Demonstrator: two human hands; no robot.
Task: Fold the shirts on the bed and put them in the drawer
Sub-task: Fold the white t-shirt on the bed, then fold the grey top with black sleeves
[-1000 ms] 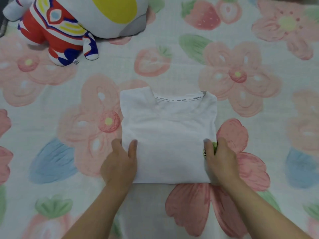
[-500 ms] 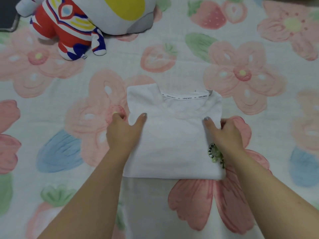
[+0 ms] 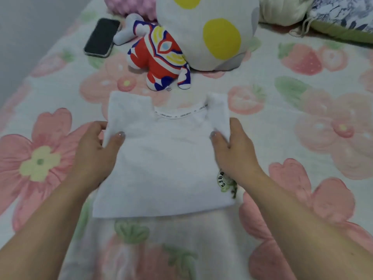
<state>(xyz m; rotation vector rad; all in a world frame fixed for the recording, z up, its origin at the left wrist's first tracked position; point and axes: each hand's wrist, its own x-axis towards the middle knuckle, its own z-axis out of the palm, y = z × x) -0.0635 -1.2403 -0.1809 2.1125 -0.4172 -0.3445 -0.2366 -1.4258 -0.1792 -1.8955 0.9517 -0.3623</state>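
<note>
The flower-and-strawberry bedsheet [image 3: 302, 122] carried the folded white T-shirt [image 3: 165, 168] just in front of the person. Its far corners were raised, where half a second before it had lain flat. The left hand [image 3: 94, 152] and right hand [image 3: 234, 150] had slid up its side edges and pinched them, thumbs on top, so folding looked finished and lifting had begun. It was a neat rectangle, with the printed neck tape [image 3: 181, 115] showing and a small green patch [image 3: 224, 181] beside the right wrist.

White shirt [image 3: 165, 158], folded to a flat rectangle, lies between the left hand [image 3: 94, 150] and right hand [image 3: 236, 150], side edges pinched by both; collar [image 3: 177, 115] farthest away, green patch [image 3: 224, 182] beside the right wrist
</note>
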